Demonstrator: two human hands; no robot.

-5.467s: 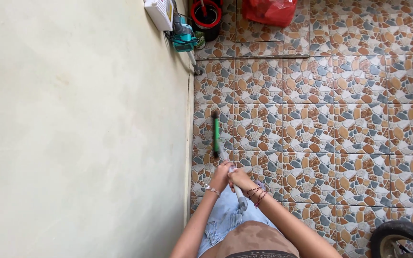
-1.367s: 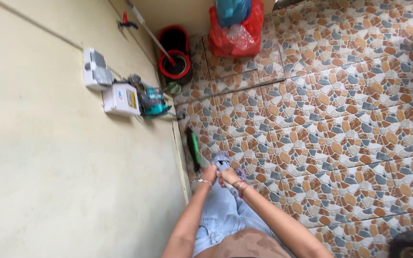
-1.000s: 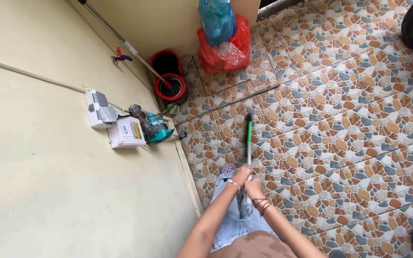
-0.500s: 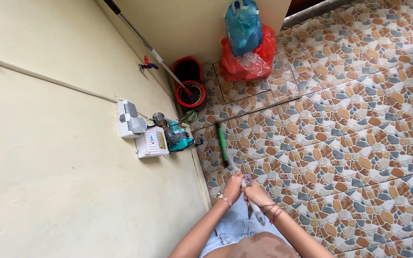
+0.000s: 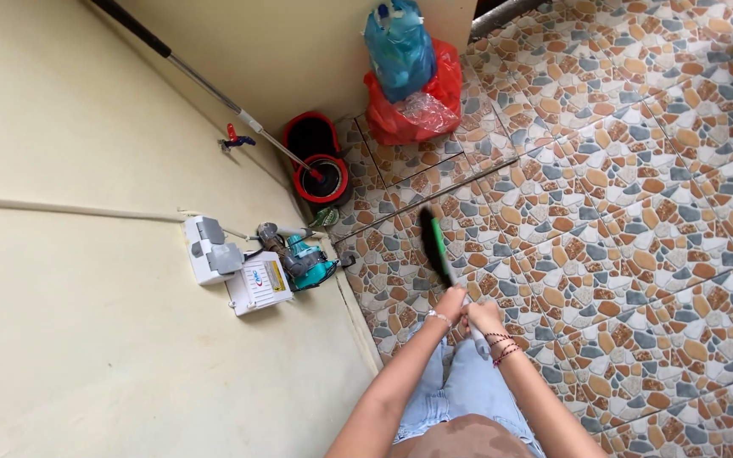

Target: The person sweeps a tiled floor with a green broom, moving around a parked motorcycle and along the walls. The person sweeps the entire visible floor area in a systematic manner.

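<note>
Left hand and right hand close around the long green-headed broom at frame centre. A wide stroke may strike the red mop bucket above left.

Open tiled floor is lying free to the right, while the wall, its teal pump, the red mop bucket and the bags are crowding the left and far sides.

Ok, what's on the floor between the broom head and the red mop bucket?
Head view: only bare patterned tile floor, crossed by a dark joint line, separates the broom head from the red mop bucket.
</note>
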